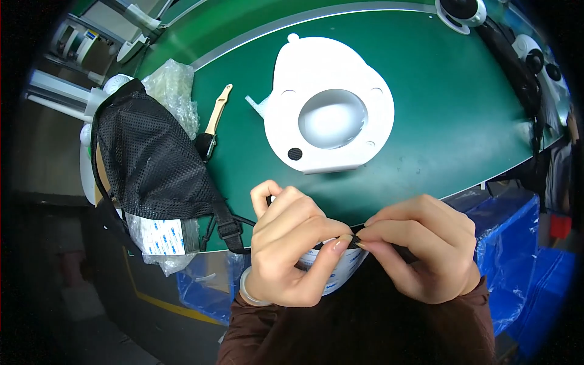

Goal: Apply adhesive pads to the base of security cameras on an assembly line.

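Note:
My left hand [292, 249] and my right hand [426, 246] meet at the near edge of the table. Thumb and forefinger of each are pinched on a small black piece [355, 241]; its exact shape is mostly hidden by the fingertips. Below the fingers curves a sheet with white, blue-printed backing [340, 271], dark along its upper edge and partly covered by my left hand. Beyond my hands, a white moulded part [328, 67] with a large oval hollow lies on the table. A round black textured pad [295, 154] sits on its near left corner.
To the left lie a black mesh bag [152, 152], bubble wrap [173, 91] and a wooden-handled brush [219, 112]. A blue-printed white sheet [163, 237] rests under the bag's near end. Blue plastic-covered bins [508, 243] stand at right. White-and-black devices [465, 9] line the far right edge.

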Demonstrator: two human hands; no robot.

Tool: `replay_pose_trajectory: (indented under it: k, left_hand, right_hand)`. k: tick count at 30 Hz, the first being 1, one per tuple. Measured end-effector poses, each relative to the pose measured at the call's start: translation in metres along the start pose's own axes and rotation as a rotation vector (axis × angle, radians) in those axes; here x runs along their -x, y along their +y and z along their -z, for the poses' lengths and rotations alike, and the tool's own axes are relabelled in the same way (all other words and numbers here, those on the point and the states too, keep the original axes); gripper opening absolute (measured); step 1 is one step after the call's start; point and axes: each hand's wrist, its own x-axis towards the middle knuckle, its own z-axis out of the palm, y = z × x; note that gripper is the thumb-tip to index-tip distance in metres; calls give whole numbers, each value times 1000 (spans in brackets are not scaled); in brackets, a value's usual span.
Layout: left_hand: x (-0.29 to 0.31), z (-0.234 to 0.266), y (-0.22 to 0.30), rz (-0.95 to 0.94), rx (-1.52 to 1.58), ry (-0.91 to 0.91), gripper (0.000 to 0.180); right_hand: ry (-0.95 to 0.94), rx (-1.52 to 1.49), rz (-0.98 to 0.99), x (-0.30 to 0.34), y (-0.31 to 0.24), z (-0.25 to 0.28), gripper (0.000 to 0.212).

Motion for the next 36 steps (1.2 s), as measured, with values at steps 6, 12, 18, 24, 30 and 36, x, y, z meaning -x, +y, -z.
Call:
replay_pose_trajectory:
  k: [6, 12, 18, 24, 30, 36]
  left_hand:
    - [2, -1, 3, 29, -10, -5, 8]
    - [2, -3, 2, 74, -7, 58, 8]
    - [1, -1, 4, 72, -64, 79, 8]
    - [11, -8, -6, 345, 83, 315, 5]
    - [3, -13, -12, 307, 79, 243, 3]
    - [3, -14, -13, 313, 106, 266, 3]
  right_hand:
    - [18, 55, 32, 3, -3, -1, 20]
    - [110, 152, 231, 6, 5, -10, 19]
    - [-64, -38, 22, -7, 8, -2, 21]
    - [120, 115, 0, -9, -3, 6, 12]
    - [237, -129, -211, -25, 20, -2, 5]
    - [281, 43, -222, -26, 23, -6, 6]
